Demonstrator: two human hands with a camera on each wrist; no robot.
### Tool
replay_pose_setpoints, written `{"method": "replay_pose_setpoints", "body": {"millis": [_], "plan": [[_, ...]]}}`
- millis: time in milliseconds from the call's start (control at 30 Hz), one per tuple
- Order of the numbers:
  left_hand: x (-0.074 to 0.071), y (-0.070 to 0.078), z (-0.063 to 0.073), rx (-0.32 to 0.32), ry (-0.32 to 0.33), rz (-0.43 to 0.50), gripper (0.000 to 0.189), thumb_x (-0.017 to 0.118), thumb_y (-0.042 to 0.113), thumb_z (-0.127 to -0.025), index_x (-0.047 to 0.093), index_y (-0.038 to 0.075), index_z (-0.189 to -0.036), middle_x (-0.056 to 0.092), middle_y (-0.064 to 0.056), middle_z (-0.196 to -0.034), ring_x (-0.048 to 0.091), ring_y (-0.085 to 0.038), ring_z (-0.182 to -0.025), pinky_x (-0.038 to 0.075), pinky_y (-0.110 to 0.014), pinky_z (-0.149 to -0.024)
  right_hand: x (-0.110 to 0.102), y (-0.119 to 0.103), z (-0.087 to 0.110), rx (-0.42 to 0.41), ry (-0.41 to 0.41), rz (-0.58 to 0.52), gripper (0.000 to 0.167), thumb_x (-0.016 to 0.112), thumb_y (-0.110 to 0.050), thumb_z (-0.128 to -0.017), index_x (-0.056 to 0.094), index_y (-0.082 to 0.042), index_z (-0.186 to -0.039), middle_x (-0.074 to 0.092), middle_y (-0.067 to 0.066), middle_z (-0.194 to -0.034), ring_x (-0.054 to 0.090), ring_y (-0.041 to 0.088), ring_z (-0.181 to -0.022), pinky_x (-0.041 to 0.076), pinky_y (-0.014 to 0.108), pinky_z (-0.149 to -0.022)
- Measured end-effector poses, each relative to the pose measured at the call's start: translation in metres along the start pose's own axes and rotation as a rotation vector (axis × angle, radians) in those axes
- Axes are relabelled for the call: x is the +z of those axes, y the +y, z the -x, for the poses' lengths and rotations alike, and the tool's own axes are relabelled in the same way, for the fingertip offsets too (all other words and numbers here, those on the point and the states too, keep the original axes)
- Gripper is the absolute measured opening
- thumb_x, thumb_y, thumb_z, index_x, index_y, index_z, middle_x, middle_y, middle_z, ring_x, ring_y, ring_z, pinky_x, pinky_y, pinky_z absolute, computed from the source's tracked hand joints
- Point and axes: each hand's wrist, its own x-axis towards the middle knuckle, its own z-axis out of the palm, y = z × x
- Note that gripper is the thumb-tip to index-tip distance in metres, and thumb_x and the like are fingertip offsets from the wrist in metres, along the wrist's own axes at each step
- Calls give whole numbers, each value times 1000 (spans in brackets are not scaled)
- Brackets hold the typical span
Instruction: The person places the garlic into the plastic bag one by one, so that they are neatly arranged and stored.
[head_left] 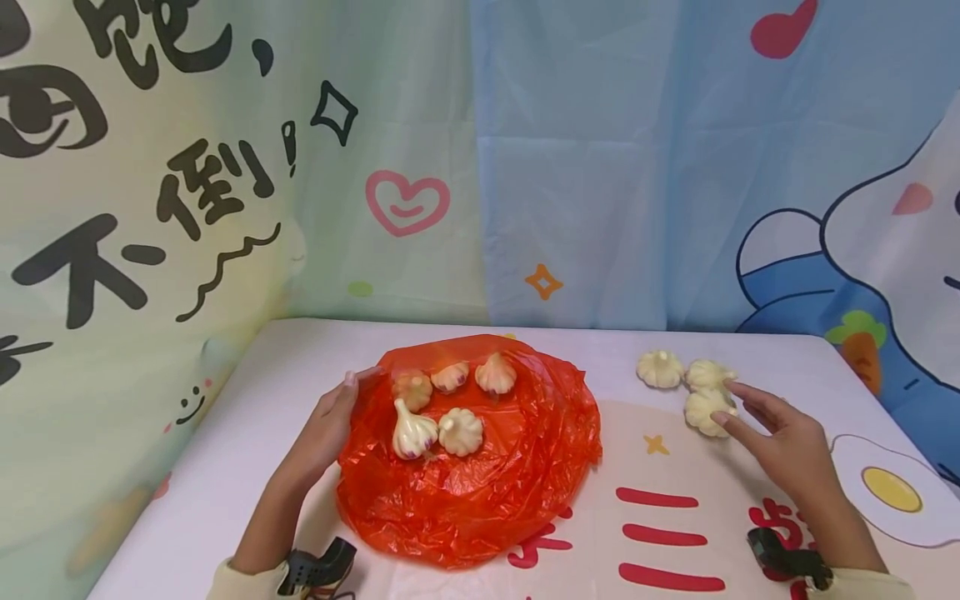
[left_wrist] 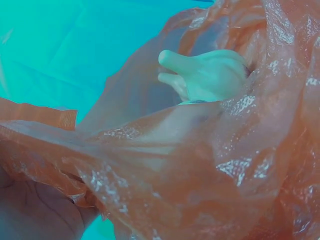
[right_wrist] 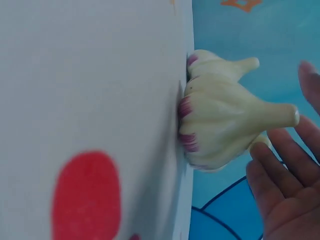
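Garlic bulbs, eight visible; red plastic bag (head_left: pixel 525 508), one, crumpled, mouth open, on a white table (head_left: pixel 585 358).

Bag contents: five bulbs, including a long-necked one (head_left: pixel 414 433) touching a round one (head_left: pixel 461 432) in front, and three behind, the leftmost partly veiled by red film.

Outside bag: three bulbs grouped on the table to its right: an outer bulb (head_left: pixel 660 369), a rear bulb (head_left: pixel 708 375) and a near bulb (head_left: pixel 705 412).

Left hand (head_left: pixel 330 429): at the bag's left rim, touching it; film covers the fingertips, so whether they pinch cannot be told.

Right hand (head_left: pixel 791 442): thumb and fingers spread wide about the rear and near bulbs, gripping neither; contact cannot be told.

Writing: black brush lettering "不倒!" (head_left: pixel 81 287) on the left cloth, cropped characters above; three stacked red bars (head_left: pixel 663 535) on the table, beside red characters partly hidden by bag and wrist.
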Motion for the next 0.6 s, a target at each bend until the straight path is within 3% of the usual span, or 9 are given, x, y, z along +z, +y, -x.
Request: {"method": "replay_pose_setpoints", "body": {"millis": [67,233,467,533,600], "plan": [[0,0,-1,2,-6,5,60,25,49,-105,40,10,-148,43,-14,-147,44,-35,-131,44,-45,-99,2,4,-1,10,-29,-14,67,67,-44,-91,47,-7,-144,45,29,-140,46,51,-122,51,33,-77],[0,0,-1,9,-7,6,59,25,47,-106,40,8,-147,44,-16,-146,44,-35,-131,43,-46,-99,4,11,-4,30,-82,15,68,63,-47,-93,46,-7,-145,43,32,-139,43,55,-122,48,51,-82],[1,1,-1,6,0,-14,59,24,47,-106,41,8,-147,44,-15,-146,43,-35,-132,42,-47,-101,5,18,-5,-31,-52,88,56,65,-40,-94,55,-5,-137,55,23,-131,50,51,-118,53,25,-75],[1,1,-1,-6,7,-18,60,24,49,-105,41,10,-147,44,-14,-146,45,-34,-131,44,-46,-100,5,18,-4,-32,-45,96,55,64,-39,-94,55,-6,-137,55,25,-130,51,50,-117,53,26,-75],[1,1,0,-15,13,-17,61,25,51,-104,41,12,-147,45,-12,-146,47,-34,-129,46,-45,-98,5,17,-4,-21,-50,94,55,62,-38,-96,53,-6,-139,54,27,-131,51,50,-117,53,35,-77]]}}
